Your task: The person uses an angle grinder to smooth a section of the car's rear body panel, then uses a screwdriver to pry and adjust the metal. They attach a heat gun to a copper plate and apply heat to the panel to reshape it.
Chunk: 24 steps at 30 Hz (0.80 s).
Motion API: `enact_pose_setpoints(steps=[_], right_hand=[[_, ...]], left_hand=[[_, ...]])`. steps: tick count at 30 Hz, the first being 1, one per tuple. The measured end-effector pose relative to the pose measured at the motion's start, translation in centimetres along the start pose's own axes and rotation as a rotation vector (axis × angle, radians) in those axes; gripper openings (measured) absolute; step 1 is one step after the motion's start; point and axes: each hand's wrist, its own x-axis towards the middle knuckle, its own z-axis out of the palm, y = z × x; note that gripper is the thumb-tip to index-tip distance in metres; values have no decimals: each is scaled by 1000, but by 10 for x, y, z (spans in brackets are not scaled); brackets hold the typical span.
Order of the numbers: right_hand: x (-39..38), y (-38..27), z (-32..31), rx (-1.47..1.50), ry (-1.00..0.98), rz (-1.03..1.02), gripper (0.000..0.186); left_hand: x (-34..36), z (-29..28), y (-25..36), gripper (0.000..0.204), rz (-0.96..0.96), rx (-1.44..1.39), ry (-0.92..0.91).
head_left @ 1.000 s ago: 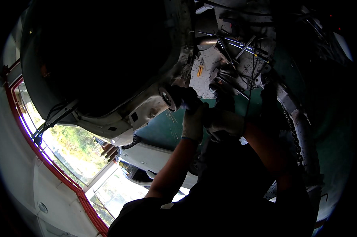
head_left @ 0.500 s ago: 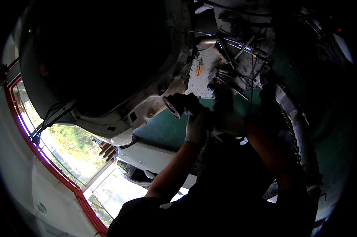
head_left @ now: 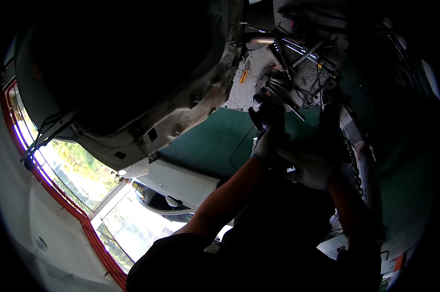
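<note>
Dark power tool (head_left: 263, 114) held up under a raised car by two gloved hands.

The tool sits near the top middle of the view, pressed up toward the grimy underbody panel (head_left: 251, 82) where rods and brackets (head_left: 302, 53) cross. The left hand (head_left: 268, 141), in a pale glove, is wrapped closed around the tool's body just below its head. The right hand (head_left: 310, 168), also gloved, lies just beside and below it; its fingers curl, but it is too dark to tell whether they grasp the tool or only steady it. The tool looks in place against the panel, so the work seems under way rather than finished; the fittings overhead remain mounted. A chain (head_left: 351, 155) hangs at the right, and a white car (head_left: 176, 187) stands below.
</note>
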Motion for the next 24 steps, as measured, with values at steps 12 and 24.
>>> enact_pose_setpoints(steps=[12,24], right_hand=[[2,43,6,-45,265,-40,61],[38,97,48,136,400,316,84]], left_hand=[[31,33,-3,31,-28,-24,41],[112,34,-10,42,289,676,416]])
